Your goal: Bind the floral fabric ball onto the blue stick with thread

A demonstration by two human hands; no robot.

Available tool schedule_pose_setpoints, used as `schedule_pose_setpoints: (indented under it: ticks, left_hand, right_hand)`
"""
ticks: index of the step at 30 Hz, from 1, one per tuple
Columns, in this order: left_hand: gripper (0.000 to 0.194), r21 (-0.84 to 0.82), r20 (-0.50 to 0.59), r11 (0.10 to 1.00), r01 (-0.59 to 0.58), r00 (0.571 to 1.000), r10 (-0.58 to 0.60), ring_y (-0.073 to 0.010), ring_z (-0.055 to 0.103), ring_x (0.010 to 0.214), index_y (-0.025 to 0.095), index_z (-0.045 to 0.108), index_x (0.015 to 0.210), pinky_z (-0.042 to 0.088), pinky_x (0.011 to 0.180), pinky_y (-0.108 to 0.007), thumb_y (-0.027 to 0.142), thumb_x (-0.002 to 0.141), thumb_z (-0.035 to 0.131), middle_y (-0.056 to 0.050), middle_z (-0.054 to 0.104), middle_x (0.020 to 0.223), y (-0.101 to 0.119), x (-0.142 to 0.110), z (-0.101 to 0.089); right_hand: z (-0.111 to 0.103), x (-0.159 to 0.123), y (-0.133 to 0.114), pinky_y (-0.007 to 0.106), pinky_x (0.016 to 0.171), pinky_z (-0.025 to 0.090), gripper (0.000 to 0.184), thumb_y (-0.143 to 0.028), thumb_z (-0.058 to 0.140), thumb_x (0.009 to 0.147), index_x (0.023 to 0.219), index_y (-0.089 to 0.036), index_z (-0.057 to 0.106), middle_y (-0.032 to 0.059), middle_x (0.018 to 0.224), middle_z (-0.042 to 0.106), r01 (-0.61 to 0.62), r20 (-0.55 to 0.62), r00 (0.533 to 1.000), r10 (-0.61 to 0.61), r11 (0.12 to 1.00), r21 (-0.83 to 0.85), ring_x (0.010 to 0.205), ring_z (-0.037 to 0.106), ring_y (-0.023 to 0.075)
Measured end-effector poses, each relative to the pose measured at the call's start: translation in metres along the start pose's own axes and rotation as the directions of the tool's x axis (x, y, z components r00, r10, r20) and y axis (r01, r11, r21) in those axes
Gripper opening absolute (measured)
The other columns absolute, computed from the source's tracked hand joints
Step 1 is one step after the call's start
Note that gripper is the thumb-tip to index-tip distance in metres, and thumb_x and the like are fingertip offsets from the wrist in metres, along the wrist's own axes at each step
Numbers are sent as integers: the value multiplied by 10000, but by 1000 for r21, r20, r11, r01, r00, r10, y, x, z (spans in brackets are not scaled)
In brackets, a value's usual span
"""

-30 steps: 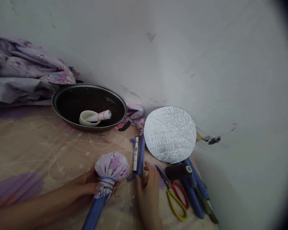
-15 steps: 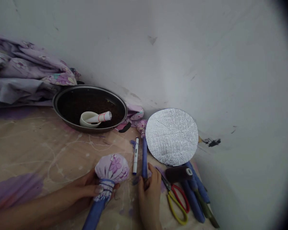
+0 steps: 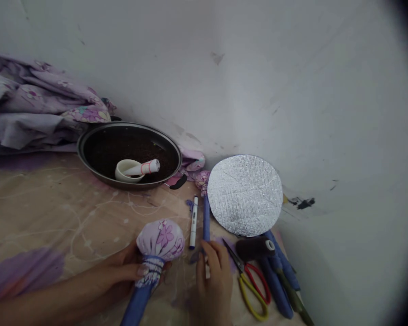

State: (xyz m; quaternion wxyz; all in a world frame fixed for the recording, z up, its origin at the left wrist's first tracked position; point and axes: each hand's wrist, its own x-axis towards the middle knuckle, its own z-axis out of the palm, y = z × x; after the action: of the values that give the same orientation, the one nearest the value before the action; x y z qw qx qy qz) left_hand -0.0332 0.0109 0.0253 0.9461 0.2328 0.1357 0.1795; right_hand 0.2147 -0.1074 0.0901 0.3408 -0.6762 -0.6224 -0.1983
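My left hand is closed around the tied neck of a cloth-headed stick. Its round head of pink floral fabric points up and away, bound with blue and white cord above a blue handle. Close by on the right, my right hand is low over the cloth with fingers curled together. A small pale piece shows between its fingers, too little to name. Just beyond its fingertips lie another blue stick and a white marker. Scissors with red and yellow handles rest to its right.
A dark pan holds a cream bowl and a rolled white piece tied with red. A silver foil disc leans near the wall. A dark thread spool sits against several blue sticks. Bunched floral fabric lies far left.
My right hand has drawn slightly nearer and its fingers have curled in, with a pale piece now showing between them. My left hand keeps its grip; the view has shifted slightly.
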Motion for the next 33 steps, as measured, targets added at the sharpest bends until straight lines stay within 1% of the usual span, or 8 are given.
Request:
schedule_pose_setpoints:
  ticks: [3, 8, 12, 15, 20, 25, 30, 33]
  left_hand:
    - [741, -18, -85, 999, 30, 996, -31, -252, 937, 1169, 276, 815, 1567, 722, 1087, -347, 266, 879, 1090, -95, 991, 1369, 7, -3, 8]
    - [745, -2, -81, 1000, 25, 996, -26, -296, 905, 1348, 327, 800, 1614, 679, 1203, -404, 235, 921, 1057, -62, 984, 1389, 19, -9, 25]
    - [630, -47, -56, 998, 40, 998, -43, -220, 919, 1171, 359, 879, 1508, 671, 1069, -325, 267, 918, 1080, -4, 1005, 1268, 19, -10, 30]
    - [596, -18, -62, 999, 42, 997, -43, -247, 913, 1197, 375, 888, 1503, 659, 1096, -355, 281, 939, 1057, 23, 1006, 1262, 17, -8, 27]
    - [708, -35, -68, 999, 19, 997, -21, -265, 899, 1241, 328, 851, 1549, 666, 1161, -377, 260, 887, 1093, -70, 975, 1396, 7, -4, 16]
    - [784, -17, -68, 1000, 13, 998, -15, -278, 882, 1207, 304, 817, 1579, 676, 1114, -380, 349, 854, 1112, -88, 951, 1359, -5, 0, 3]
    - [806, -41, -104, 999, -3, 995, -1, -290, 897, 1217, 319, 822, 1567, 695, 1098, -389, 300, 821, 1126, -86, 954, 1393, -6, 2, 3]
    - [777, -16, -107, 1000, -6, 994, 4, -281, 889, 1172, 309, 859, 1518, 694, 1061, -358, 294, 793, 1138, -77, 965, 1317, -3, 1, 8]
  right_hand:
    - [7, 34, 13, 392, 751, 652, 367, -126, 523, 1184, 1177, -223, 878, 127, 1045, 795, 10, 114, 993, 3, 994, -113, 898, 797, 305]
    - [50, 84, 40, 430, 795, 574, 361, -21, 602, 1077, 986, -239, 875, 126, 973, 707, -44, 207, 974, 87, 978, -202, 927, 675, 348]
    - [71, 100, 51, 391, 748, 494, 420, 72, 611, 1032, 953, -257, 859, 129, 1006, 717, -84, 276, 952, 136, 978, -193, 946, 648, 337]
    - [72, 105, 52, 390, 750, 484, 427, 85, 604, 1015, 893, -265, 816, 121, 990, 725, -118, 306, 939, 154, 984, -131, 932, 650, 329]
    - [66, 115, 46, 385, 842, 567, 268, -66, 648, 1034, 955, -266, 807, 67, 1002, 744, -176, 280, 949, 145, 980, 91, 934, 725, 288]
    - [40, 118, 41, 367, 767, 589, 232, -296, 622, 1072, 1111, -243, 845, 55, 1009, 808, -251, 168, 963, 210, 926, 283, 796, 713, 246]
    - [0, 87, 17, 282, 581, 506, 359, -387, 620, 1195, 912, -259, 800, -34, 714, 691, -334, 133, 943, 306, 867, 371, 610, 646, 199]
    - [-13, 55, -7, 260, 595, 552, 283, -329, 696, 1159, 929, -265, 847, -17, 774, 773, -340, 171, 940, 295, 838, 426, 636, 716, 194]
